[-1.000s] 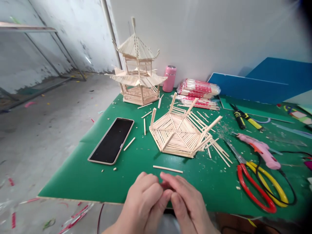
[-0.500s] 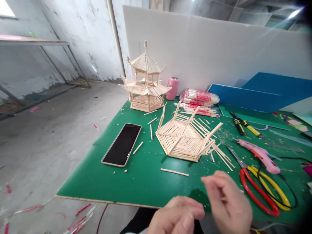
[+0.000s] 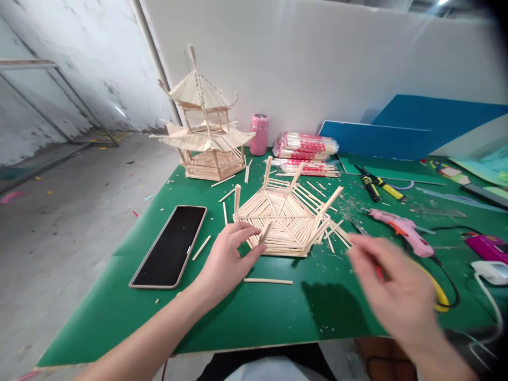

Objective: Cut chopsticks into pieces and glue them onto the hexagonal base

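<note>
A hexagonal base of thin wooden sticks (image 3: pixel 283 237) lies on the green table, with short posts rising from its corners. My left hand (image 3: pixel 232 251) has its thumb and fingers closed around the near-left post (image 3: pixel 265 230). To the right, my right hand (image 3: pixel 391 272) is raised and smeared by motion, its fingers bent. It is near the loose sticks and covers much of the scissors (image 3: pixel 438 291); whether it holds anything is unclear. A single stick (image 3: pixel 269 281) lies in front of the base.
A stick pagoda model (image 3: pixel 204 140) stands at the back left, near a pink can (image 3: pixel 259 135) and wrapped stick bundles (image 3: pixel 305 145). A phone (image 3: pixel 170 246) lies left. To the right are a pink glue gun (image 3: pixel 402 230), pliers (image 3: pixel 381 185) and a cable.
My left hand has moved from the table's front edge up to the base and closed around a post. My right hand has moved forward and right. The camera view has shifted.
</note>
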{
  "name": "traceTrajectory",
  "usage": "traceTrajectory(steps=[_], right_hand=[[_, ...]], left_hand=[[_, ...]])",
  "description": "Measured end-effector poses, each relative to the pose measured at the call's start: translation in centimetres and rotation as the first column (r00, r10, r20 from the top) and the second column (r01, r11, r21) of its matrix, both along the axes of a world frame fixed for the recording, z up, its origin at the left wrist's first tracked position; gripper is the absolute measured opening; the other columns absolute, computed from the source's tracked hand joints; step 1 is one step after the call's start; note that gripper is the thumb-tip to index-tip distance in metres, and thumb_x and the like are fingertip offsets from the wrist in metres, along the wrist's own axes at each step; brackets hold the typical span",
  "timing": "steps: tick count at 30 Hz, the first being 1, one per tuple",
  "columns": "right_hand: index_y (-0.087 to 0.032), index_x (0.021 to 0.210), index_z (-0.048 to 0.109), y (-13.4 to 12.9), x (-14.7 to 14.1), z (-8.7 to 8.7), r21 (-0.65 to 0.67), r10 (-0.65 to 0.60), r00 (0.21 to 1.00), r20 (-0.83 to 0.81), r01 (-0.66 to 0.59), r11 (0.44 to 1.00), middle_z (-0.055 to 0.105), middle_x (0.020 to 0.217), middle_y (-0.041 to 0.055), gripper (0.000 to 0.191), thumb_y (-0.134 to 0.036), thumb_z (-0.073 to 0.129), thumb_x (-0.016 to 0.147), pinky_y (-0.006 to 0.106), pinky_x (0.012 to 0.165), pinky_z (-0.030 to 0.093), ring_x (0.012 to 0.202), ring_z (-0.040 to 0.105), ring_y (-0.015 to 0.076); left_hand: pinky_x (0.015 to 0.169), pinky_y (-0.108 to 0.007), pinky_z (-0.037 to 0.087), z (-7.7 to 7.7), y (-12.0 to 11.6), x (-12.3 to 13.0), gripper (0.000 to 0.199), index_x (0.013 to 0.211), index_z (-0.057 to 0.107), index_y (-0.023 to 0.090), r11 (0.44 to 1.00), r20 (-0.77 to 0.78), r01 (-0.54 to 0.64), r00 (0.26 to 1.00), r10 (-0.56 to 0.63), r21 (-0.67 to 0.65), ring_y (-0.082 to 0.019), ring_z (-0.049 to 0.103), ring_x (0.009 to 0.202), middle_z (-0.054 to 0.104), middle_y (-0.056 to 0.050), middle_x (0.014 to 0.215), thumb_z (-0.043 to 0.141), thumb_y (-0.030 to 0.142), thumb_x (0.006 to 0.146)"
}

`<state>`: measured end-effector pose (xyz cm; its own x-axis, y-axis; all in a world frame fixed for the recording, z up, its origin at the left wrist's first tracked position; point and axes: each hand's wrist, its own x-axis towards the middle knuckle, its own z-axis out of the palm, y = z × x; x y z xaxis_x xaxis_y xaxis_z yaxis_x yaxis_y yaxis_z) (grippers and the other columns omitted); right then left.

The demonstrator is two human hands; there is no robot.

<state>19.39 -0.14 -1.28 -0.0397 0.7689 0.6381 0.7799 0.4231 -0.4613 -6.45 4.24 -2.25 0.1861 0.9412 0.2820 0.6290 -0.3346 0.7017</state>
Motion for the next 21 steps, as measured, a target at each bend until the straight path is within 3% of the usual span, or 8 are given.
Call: traceTrajectory(steps=[2,6,11,21], right_hand=[[-0.019,0.099,0.061,0.1,-3.4,-0.9,-0.154,0.214,0.975,-0.057,-0.220,0.963,0.062,0.084,0.0040,0.021,-0.014,0.054,0.080,0.025,0.064,0.047,0.073,0.058,0.0143],[-0.017,0.101,0.060,-0.2,-6.8,-3.0,-0.302,0.333,0.935,-0.121,-0.355,0.885,0.062,0.084,0.0051,0.021,-0.014,0.047,0.084,0.026,0.064,0.048,0.072,0.058,0.0140],[-0.015,0.101,0.061,0.4,-7.1,-4.1,-0.325,0.298,0.954,-0.034,-0.292,0.899,0.060,0.082,0.0061,0.022,-0.016,0.045,0.086,0.027,0.065,0.047,0.072,0.056,0.0149],[-0.015,0.097,0.064,3.5,-9.3,-3.1,-0.252,0.227,0.928,0.295,-0.154,0.955,0.055,0.074,0.0052,0.021,-0.016,0.046,0.086,0.028,0.062,0.042,0.070,0.053,0.0174]], left_hand=[[0.078,-0.037,0.047,0.2,0.7,0.3,0.015,0.082,0.066,0.017,0.998,-0.048,0.061,0.997,-0.062,-0.021,-0.022,0.058,0.088,0.062,-0.007,0.090,0.056,0.027,0.077],[0.079,-0.035,0.046,-0.2,1.5,0.1,0.013,0.077,0.065,0.017,0.983,-0.069,0.168,0.982,-0.173,-0.076,-0.020,0.058,0.086,0.062,-0.006,0.084,0.053,0.023,0.079],[0.083,-0.034,0.045,-1.3,2.0,-0.5,0.010,0.079,0.063,0.018,0.969,-0.071,0.215,0.972,-0.224,-0.121,-0.021,0.057,0.091,0.062,-0.006,0.088,0.054,0.023,0.079],[0.083,-0.036,0.042,-2.2,1.7,-0.3,0.013,0.084,0.067,0.017,0.979,-0.173,0.201,0.964,-0.202,-0.024,-0.021,0.054,0.092,0.062,-0.007,0.094,0.055,0.022,0.079]])
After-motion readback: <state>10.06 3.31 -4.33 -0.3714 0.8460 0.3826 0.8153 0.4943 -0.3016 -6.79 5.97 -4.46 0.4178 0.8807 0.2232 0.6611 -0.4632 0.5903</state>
